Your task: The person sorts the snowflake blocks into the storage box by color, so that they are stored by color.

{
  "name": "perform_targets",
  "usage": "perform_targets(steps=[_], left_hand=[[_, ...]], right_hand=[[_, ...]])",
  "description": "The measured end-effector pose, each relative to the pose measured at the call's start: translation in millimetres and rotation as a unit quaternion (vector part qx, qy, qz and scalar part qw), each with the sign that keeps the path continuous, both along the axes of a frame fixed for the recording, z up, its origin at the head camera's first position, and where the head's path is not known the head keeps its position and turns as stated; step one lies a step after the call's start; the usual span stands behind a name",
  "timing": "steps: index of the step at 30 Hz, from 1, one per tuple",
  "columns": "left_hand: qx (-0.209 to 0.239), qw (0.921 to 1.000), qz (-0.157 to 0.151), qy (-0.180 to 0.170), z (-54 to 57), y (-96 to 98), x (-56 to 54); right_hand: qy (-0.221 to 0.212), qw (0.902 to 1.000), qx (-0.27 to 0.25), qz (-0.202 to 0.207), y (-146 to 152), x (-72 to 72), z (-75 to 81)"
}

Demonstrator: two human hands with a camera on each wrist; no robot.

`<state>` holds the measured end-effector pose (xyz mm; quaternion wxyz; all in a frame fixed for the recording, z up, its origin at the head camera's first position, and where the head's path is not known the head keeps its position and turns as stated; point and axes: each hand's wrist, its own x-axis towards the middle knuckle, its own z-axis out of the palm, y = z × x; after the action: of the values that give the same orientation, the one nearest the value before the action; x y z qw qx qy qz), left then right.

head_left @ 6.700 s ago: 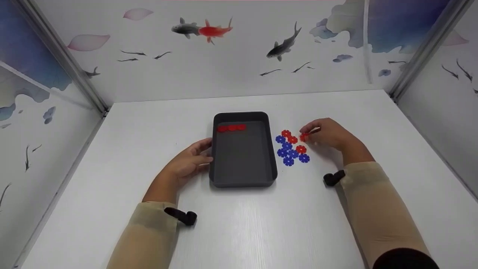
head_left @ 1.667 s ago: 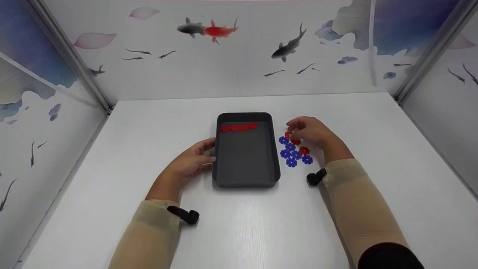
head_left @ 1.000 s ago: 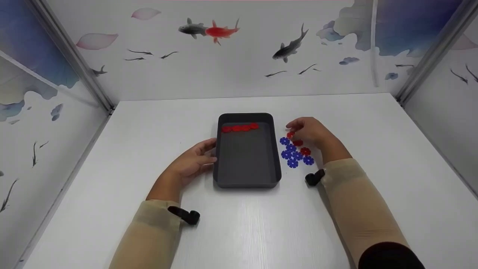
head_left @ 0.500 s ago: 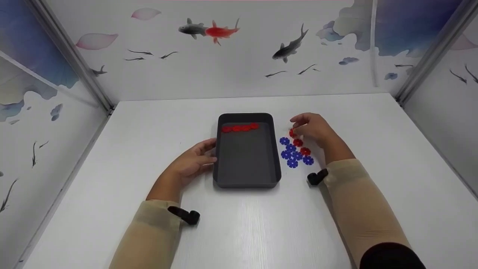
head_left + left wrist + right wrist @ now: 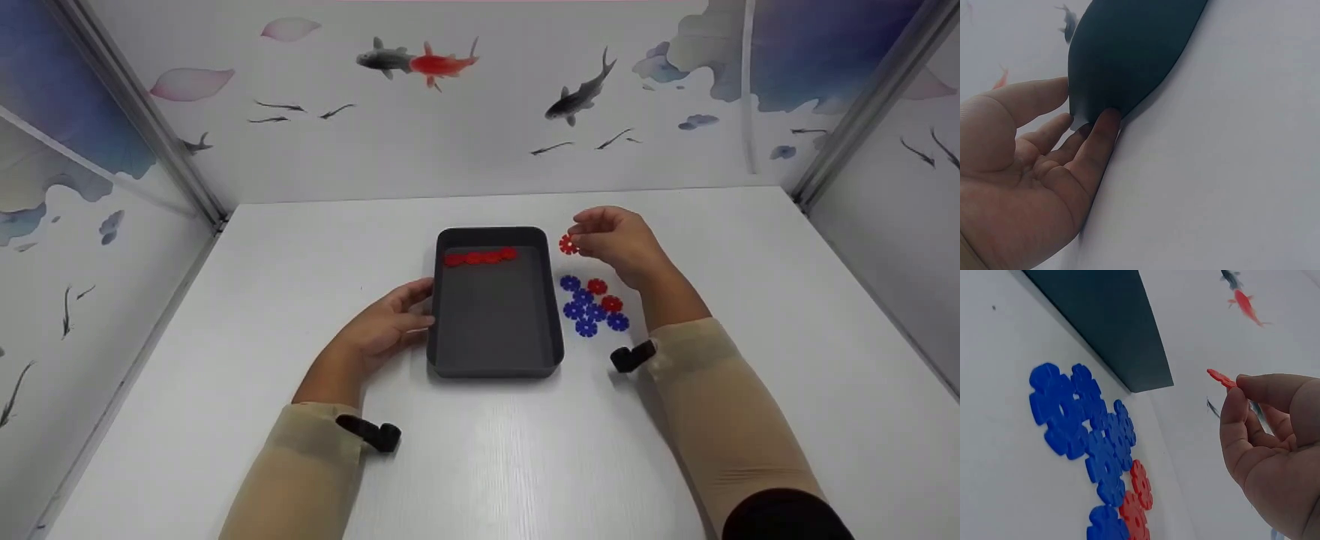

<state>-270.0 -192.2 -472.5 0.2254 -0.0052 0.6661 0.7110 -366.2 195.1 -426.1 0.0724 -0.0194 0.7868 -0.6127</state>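
Note:
My right hand [image 5: 626,241] pinches a red snowflake disc [image 5: 567,244] between thumb and fingertips, above the table just beyond the tray's right side. The right wrist view shows this disc [image 5: 1220,377] tilted nearly edge-on. A dark grey rectangular tray [image 5: 495,330] lies in the middle, with several red discs [image 5: 487,257] lined up in a row across its far end. Against the tray's left wall rest the fingertips of my left hand [image 5: 381,322], its fingers loosely extended; the left wrist view shows them touching the outer wall [image 5: 1123,56].
Right of the tray lies a loose cluster of several blue snowflake discs [image 5: 583,309], with two red discs [image 5: 597,286] along its far right side. White panels [image 5: 480,150] printed with fish enclose the white table [image 5: 465,450] at the back and sides.
A fourth red disc joined the row in the tray after the oldest frame. My right hand then picked another red disc from the cluster and lifted it away. My left hand stayed at the tray.

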Motion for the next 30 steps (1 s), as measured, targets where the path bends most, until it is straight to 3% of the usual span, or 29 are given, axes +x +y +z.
perform_targets(steps=[11, 16, 22, 30], left_hand=[[0.004, 1.0000, 0.002, 0.004, -1.6, -2.7, 1.3], [0.007, 1.0000, 0.007, 0.000, -0.9, -2.3, 1.6], [0.005, 1.0000, 0.007, -0.004, 1.0, -0.5, 2.0], [-0.010, 0.9998, 0.013, -0.009, 0.6, 2.0, 0.4]], right_hand=[[0.035, 0.9976, -0.042, 0.042, -41, 19.4, 23.6], [0.028, 0.9961, -0.050, 0.067, -72, 21.9, 34.6], [0.015, 0.9931, -0.041, 0.109, -108, 8.3, 36.1], [-0.020, 0.9887, -0.072, 0.130, -139, -22.1, 21.0]])
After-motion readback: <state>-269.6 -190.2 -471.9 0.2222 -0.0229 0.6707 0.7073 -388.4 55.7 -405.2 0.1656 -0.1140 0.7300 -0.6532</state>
